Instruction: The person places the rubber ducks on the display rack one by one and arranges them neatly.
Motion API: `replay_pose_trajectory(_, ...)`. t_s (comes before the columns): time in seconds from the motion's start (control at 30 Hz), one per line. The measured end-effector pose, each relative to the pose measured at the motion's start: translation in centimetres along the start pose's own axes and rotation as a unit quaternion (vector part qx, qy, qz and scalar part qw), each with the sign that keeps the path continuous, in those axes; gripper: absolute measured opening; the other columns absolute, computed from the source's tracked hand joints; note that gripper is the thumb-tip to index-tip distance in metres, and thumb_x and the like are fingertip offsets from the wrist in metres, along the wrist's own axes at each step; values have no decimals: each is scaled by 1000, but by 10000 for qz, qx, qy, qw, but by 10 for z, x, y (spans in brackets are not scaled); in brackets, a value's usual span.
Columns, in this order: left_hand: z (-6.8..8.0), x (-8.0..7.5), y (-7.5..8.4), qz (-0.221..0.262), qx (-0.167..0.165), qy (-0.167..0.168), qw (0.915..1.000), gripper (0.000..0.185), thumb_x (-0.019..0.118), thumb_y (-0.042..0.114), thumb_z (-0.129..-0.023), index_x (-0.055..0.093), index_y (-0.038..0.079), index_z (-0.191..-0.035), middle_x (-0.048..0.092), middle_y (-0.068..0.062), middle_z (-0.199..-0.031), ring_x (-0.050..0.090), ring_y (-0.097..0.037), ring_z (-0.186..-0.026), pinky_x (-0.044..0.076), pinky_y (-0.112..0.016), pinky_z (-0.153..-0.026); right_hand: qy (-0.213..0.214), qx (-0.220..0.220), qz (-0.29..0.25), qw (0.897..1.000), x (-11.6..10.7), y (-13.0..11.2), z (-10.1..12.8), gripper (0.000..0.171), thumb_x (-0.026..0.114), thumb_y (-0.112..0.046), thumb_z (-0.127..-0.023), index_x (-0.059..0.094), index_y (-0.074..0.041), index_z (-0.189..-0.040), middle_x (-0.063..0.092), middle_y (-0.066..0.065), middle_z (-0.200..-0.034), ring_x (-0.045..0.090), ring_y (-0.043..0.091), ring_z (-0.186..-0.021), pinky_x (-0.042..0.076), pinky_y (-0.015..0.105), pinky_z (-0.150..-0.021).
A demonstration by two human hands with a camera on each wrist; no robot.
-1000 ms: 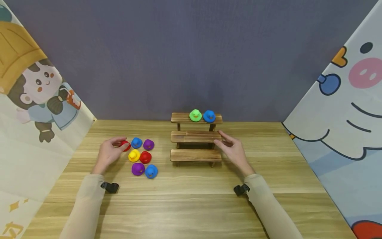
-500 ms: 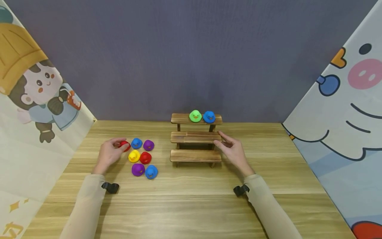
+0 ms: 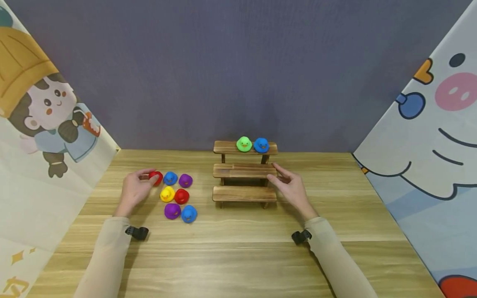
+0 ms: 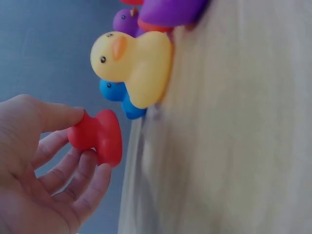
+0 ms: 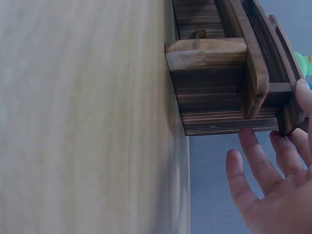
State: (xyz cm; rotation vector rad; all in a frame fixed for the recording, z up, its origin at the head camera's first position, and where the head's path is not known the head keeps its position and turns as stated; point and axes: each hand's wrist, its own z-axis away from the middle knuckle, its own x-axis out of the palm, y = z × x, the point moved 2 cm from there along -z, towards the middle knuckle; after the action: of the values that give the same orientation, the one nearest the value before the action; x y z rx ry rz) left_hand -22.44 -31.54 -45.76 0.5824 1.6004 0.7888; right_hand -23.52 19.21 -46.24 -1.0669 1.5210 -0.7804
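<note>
My left hand pinches a red rubber duck between thumb and fingers, at the far left corner of a duck cluster. Around it sit a blue duck, a yellow duck, another red duck, two purple ducks and a second blue duck. A three-tier wooden stand stands at the middle; its top tier bears a green duck and a blue duck. At the middle tier's right end, my right hand holds the plank between thumb and fingers.
The wooden table runs up to a grey back panel. Cartoon-printed panels flank it: a chef figure at left and a pig at right. The stand's two lower tiers bear no ducks.
The red duck in my left hand has shifted slightly up and away in the head view, and more of it shows. My right hand and the stand have not moved.
</note>
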Motion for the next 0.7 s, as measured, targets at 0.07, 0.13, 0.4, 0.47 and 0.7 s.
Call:
replay_pose_trajectory(0.07, 0, 0, 3, 85, -44, -26, 10000, 48, 67, 34, -105, 67, 6, -144, 68, -25, -138, 66, -40, -122, 50, -19, -78, 1, 6, 3, 10000, 0, 0, 0, 58, 79, -37, -98, 62, -19, -151, 59, 13, -155, 73, 34, -122, 61, 42, -100)
replay_pose_trajectory(0.13, 0, -1, 6, 144, -57, -26, 9999, 49, 67, 36, -105, 66, 7, -145, 68, -24, -140, 65, -40, -123, 51, -18, -76, -3, 17, -3, 10000, 0, 0, 0, 58, 79, -37, -98, 62, -19, -151, 59, 13, -155, 73, 35, -122, 61, 42, -100)
replay_pose_trajectory(0.4, -1, -1, 20, 162, 183, 146, 9996, 47, 68, 34, -104, 68, 4, -142, 70, -25, -136, 67, -42, -122, 49, -18, -79, 12, 12, 3, 10000, 0, -2, 0, 58, 79, -36, -98, 62, -18, -151, 59, 12, -154, 74, 34, -121, 61, 43, -100)
replay_pose_trajectory(0.47, -1, -1, 23, 178, 289, 187, 9992, 47, 68, 33, -104, 68, 3, -141, 70, -26, -135, 68, -42, -120, 48, -14, -77, 9, 34, -7, 10000, 0, -2, 1, 57, 79, -35, -98, 62, -18, -150, 59, 12, -155, 74, 34, -121, 61, 43, -100)
replay_pose_trajectory(0.7, -2, -1, 41, 388, 628, 223, 9970, 49, 70, 33, -104, 68, 2, -141, 70, -25, -137, 68, -41, -118, 45, -1, -76, -23, 14, -10, 10000, 1, -2, 1, 58, 78, -34, -100, 60, -18, -152, 58, 12, -156, 73, 35, -123, 61, 40, -100)
